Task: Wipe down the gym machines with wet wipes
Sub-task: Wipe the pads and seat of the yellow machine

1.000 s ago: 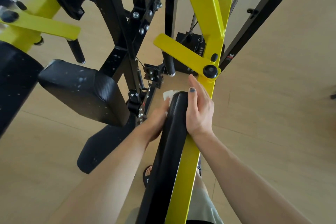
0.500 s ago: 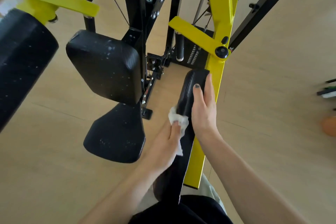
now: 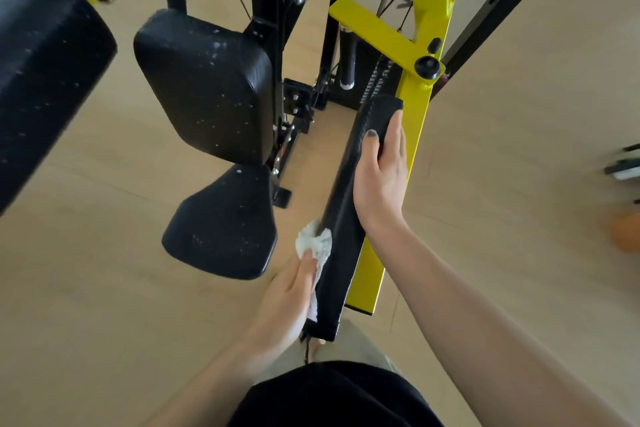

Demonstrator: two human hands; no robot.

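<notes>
Head view: a crumpled wipe was pinched by the left hand and pressed against the left side of the black pad. The pad's upper part was grasped by the right hand, beside the yellow arm.

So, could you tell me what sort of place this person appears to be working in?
Most likely a gym or home workout room. A yellow and black machine frame carries a long black arm pad, black seat cushions hang beside it, and cables run up the frame over a pale wood floor.
</notes>
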